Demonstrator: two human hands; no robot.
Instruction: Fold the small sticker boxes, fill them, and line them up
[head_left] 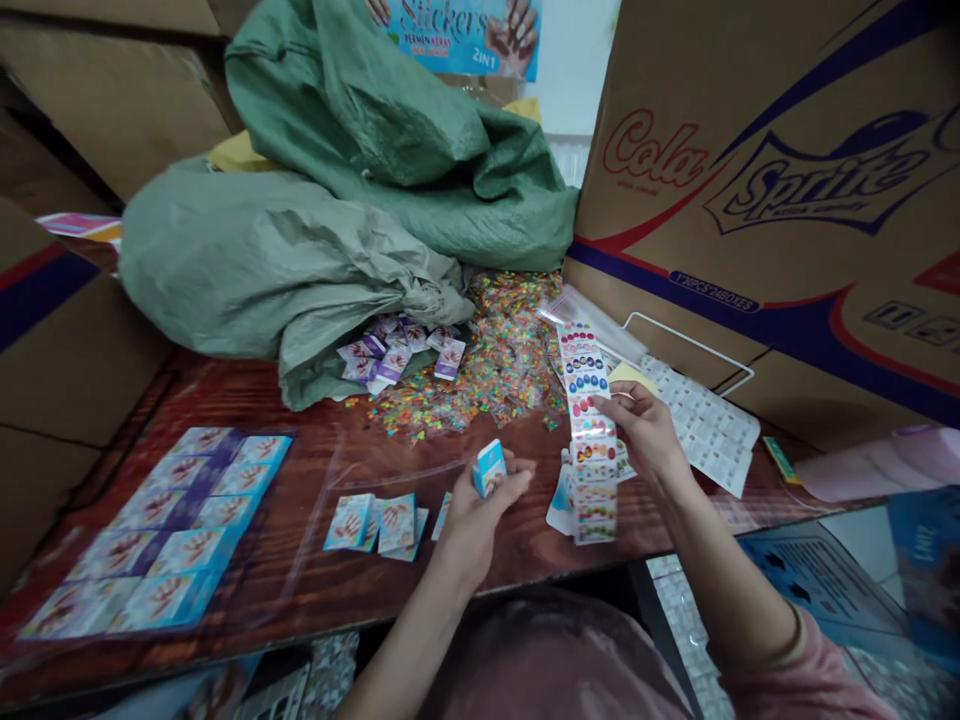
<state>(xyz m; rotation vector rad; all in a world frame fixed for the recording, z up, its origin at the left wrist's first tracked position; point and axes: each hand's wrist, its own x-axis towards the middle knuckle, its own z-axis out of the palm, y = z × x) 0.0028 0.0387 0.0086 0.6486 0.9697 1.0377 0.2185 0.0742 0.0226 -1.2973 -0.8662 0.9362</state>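
My left hand (480, 505) is closed around a small blue-and-white box (490, 467), held upright above the wooden table (300, 580). A long strip of colourful nail stickers (589, 430) hangs from my right hand (645, 430), pinched between thumb and fingers. More small boxes (379, 523) lie flat on the table just left of my left hand. A few sticker sheets (564, 500) rest beneath the strip.
Rows of packed boxes (169, 525) under clear plastic lie at the left. A heap of tiny colourful packets (495, 360) and purple boxes (397, 355) spills from green sacks (300, 250). A big cardboard carton (772, 190) stands on the right, with white sheets (705, 425) below it.
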